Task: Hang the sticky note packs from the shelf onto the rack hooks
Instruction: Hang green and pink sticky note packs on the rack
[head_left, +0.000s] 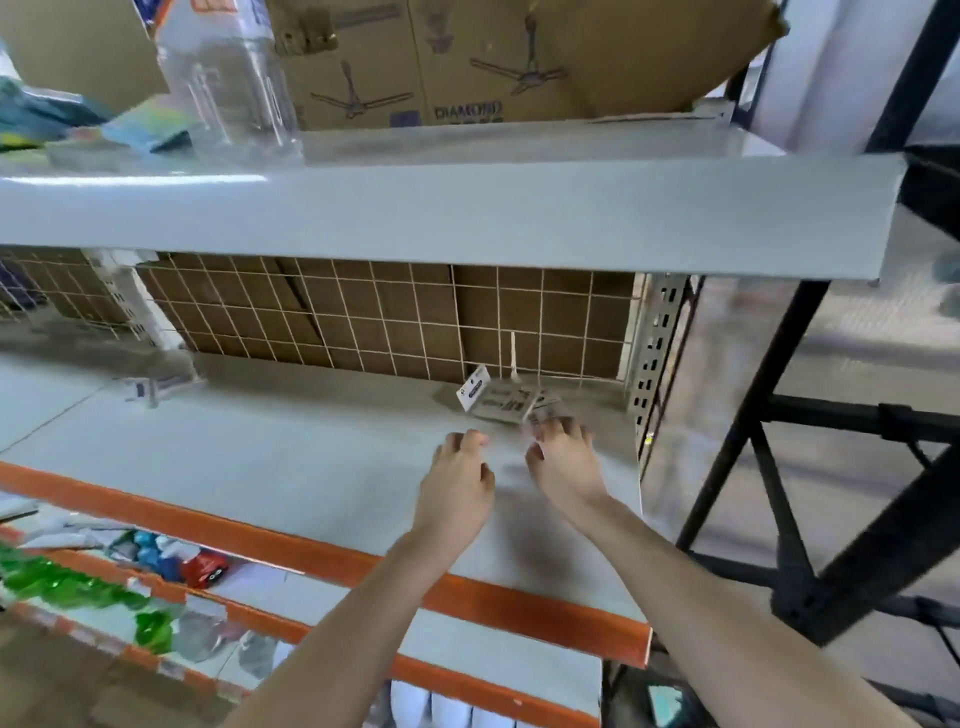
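Observation:
A small stack of clear-wrapped sticky note packs (506, 404) lies on the grey shelf (260, 457), close to the white wire grid rack (363, 312) at the back. One white hook (513, 353) sticks out of the grid just above the packs. My right hand (563, 462) reaches to the near edge of the packs, and its fingertips touch or pinch the wrapping; blur hides which. My left hand (457, 488) hovers beside it over the shelf with loosely curled fingers, holding nothing.
An upper grey shelf (441, 208) overhangs the work area, carrying cardboard boxes (467, 62), a clear plastic pack (223, 78) and colourful packs (140, 130). A perforated upright (654, 353) and a black frame (779, 415) stand to the right. An orange rail (322, 561) edges the shelf.

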